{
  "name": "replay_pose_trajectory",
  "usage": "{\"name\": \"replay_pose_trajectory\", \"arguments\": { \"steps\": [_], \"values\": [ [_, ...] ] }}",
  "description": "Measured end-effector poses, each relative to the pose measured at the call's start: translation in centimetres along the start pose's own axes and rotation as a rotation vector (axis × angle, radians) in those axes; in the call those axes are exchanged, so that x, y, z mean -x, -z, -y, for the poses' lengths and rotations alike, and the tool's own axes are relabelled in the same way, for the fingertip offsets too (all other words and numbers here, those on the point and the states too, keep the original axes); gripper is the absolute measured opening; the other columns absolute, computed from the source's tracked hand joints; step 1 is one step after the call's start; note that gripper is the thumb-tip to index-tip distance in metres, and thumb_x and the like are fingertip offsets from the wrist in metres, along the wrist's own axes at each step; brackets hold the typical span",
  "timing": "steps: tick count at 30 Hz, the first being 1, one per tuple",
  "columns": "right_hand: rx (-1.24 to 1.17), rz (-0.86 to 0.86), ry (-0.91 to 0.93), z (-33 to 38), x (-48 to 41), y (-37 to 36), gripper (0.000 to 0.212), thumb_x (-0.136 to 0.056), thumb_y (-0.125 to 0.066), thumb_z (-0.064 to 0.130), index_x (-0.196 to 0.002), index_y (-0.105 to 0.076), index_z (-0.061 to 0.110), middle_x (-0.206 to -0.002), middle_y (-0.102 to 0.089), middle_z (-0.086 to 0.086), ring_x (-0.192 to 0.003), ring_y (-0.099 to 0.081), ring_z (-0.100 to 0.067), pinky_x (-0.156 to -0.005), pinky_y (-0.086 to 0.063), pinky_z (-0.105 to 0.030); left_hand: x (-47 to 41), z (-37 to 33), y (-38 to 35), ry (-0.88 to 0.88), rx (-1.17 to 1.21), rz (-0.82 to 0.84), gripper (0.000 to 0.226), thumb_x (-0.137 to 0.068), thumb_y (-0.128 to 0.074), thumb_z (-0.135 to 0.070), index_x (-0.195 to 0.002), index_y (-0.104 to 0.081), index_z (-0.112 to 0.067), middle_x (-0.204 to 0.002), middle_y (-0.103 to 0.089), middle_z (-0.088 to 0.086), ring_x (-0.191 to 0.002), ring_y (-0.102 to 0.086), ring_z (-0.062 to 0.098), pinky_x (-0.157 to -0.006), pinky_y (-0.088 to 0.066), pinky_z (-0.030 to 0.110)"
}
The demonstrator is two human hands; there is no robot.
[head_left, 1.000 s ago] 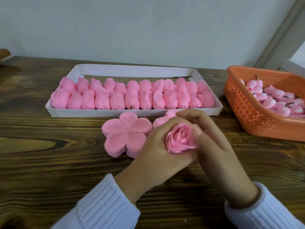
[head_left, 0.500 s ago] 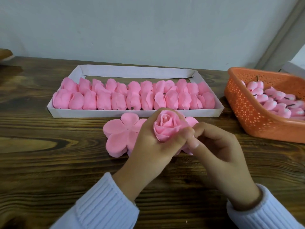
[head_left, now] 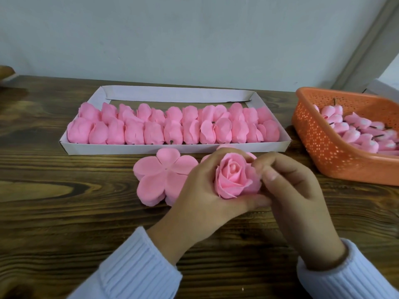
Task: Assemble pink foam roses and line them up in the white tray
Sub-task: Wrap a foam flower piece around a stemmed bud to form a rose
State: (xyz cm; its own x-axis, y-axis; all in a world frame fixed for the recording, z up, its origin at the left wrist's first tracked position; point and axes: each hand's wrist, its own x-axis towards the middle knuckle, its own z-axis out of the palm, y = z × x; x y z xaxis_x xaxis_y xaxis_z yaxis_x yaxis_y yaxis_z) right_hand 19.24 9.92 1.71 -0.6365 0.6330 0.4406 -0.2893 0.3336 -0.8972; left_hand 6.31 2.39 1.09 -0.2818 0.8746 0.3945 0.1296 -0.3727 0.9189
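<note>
Turned face-up now, the foam rose (head_left: 234, 179) sits cupped in the left hand (head_left: 203, 197), fingers curled round it, and the right hand (head_left: 298, 201) has closed in, pinching an outer petal. Just beyond, the white tray (head_left: 172, 147) carries two rows of finished roses; its back strip is bare. Petal blanks (head_left: 164, 178) wait on the surface (head_left: 64, 212) and buds fill the orange basket (head_left: 323, 152), so there's plenty left, I'd say.

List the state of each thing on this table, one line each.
rose, assembled, bloom facing up, held above the table.
left hand, grips the rose from below.
right hand, fingertips pinch the rose's right petals.
white tray, front holds two rows of finished roses, back unfilled.
petal stack, flat on the table.
orange basket, holds loose buds.
</note>
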Motion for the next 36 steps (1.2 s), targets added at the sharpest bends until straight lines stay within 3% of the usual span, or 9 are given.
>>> {"name": "replay_pose_trajectory", "arguments": {
  "steps": [2, 5, 10, 19, 24, 27, 30, 34, 36],
  "values": [
    [0.075, 0.004, 0.05, 0.2, 0.0, -0.1, 0.013, -0.082, -0.067, 0.028, -0.08, -0.064, 0.016, -0.064, -0.061, 0.0, -0.064, -0.06, -0.009, -0.061, -0.049, -0.021, 0.0, 0.0, 0.1, -0.003, -0.014, -0.01, 0.041, -0.06, -0.083, -0.028, -0.095, -0.066, -0.043, -0.101, -0.069, -0.008, -0.092, -0.067, 0.007, -0.077, -0.052, 0.017],
    [0.051, -0.028, 0.059, 0.2, 0.1, 0.0, 0.004, -0.081, -0.065, 0.021, -0.084, -0.064, 0.018, -0.061, -0.063, 0.007, -0.057, -0.059, -0.002, -0.055, -0.049, -0.016, -0.1, -0.2, 0.0, 0.033, 0.007, 0.025, 0.031, -0.068, -0.079, -0.03, -0.096, -0.067, -0.036, -0.101, -0.069, -0.003, -0.094, -0.067, 0.01, -0.079, -0.053, 0.02],
    [0.018, -0.133, 0.03, -0.1, -0.2, 0.3, 0.015, -0.078, -0.065, 0.023, -0.092, -0.064, 0.029, -0.056, -0.057, 0.004, -0.051, -0.053, -0.009, -0.052, -0.047, -0.02, -0.2, -0.5, 0.0, 0.015, -0.026, 0.08, 0.032, -0.071, -0.076, -0.03, -0.101, -0.065, -0.026, -0.096, -0.069, -0.005, -0.094, -0.065, 0.012, -0.082, -0.052, 0.024],
    [-0.132, -0.045, 0.003, -0.1, -0.2, 0.3, 0.014, -0.081, -0.058, 0.018, -0.087, -0.07, 0.024, -0.071, -0.062, -0.004, -0.063, -0.059, -0.014, -0.06, -0.05, -0.023, -0.1, 0.2, 0.0, 0.038, -0.062, 0.068, 0.06, -0.058, -0.087, -0.027, -0.111, -0.059, -0.035, -0.102, -0.069, -0.006, -0.097, -0.067, 0.016, -0.083, -0.057, 0.035],
    [-0.119, -0.028, 0.009, -0.2, -0.3, 0.2, 0.019, -0.081, -0.059, 0.012, -0.091, -0.069, 0.025, -0.076, -0.066, -0.002, -0.071, -0.062, -0.012, -0.063, -0.052, -0.023, -0.2, 0.1, 0.0, 0.02, -0.097, 0.021, 0.048, -0.069, -0.081, -0.016, -0.112, -0.063, -0.026, -0.104, -0.07, -0.008, -0.1, -0.065, 0.01, -0.085, -0.053, 0.023],
    [-0.044, -0.122, 0.011, -0.4, -0.4, 0.2, 0.019, -0.082, -0.062, 0.006, -0.09, -0.067, 0.022, -0.08, -0.07, 0.003, -0.076, -0.065, -0.012, -0.066, -0.054, -0.023, -0.3, -0.3, 0.0, 0.005, -0.059, 0.015, 0.033, -0.076, -0.073, -0.014, -0.107, -0.065, -0.02, -0.094, -0.07, -0.009, -0.089, -0.066, 0.004, -0.076, -0.051, 0.015],
    [-0.069, -0.208, -0.164, -0.5, -0.4, 0.4, 0.014, -0.084, -0.059, 0.008, -0.079, -0.066, 0.019, -0.072, -0.065, -0.004, -0.063, -0.06, -0.018, -0.054, -0.049, -0.029, -0.1, -0.8, -0.1, -0.026, 0.038, -0.02, 0.027, -0.079, -0.068, -0.004, -0.1, -0.065, -0.021, -0.087, -0.069, -0.01, -0.081, -0.066, -0.001, -0.069, -0.05, 0.009],
    [-0.276, 0.05, -0.53, -0.3, -0.2, -0.5, 0.018, -0.089, -0.058, 0.017, -0.082, -0.061, 0.0, -0.058, -0.059, -0.01, -0.043, -0.054, -0.014, -0.034, -0.034, -0.016, 0.1, -1.1, -0.2, -0.062, 0.079, -0.068, 0.026, -0.078, -0.066, -0.005, -0.095, -0.064, -0.025, -0.078, -0.067, 0.002, -0.068, -0.064, 0.006, -0.058, -0.053, 0.015],
    [-0.364, 0.169, -0.632, -0.1, -0.1, -1.1, 0.023, -0.086, -0.053, 0.016, -0.069, -0.067, 0.008, -0.053, -0.06, -0.005, -0.037, -0.053, -0.01, -0.031, -0.03, -0.013, 0.2, -1.3, -0.3, -0.03, 0.097, -0.067, 0.02, -0.078, -0.069, -0.009, -0.093, -0.065, -0.021, -0.064, -0.066, -0.008, -0.052, -0.06, 0.002, -0.049, -0.05, 0.016]
  ]
}}
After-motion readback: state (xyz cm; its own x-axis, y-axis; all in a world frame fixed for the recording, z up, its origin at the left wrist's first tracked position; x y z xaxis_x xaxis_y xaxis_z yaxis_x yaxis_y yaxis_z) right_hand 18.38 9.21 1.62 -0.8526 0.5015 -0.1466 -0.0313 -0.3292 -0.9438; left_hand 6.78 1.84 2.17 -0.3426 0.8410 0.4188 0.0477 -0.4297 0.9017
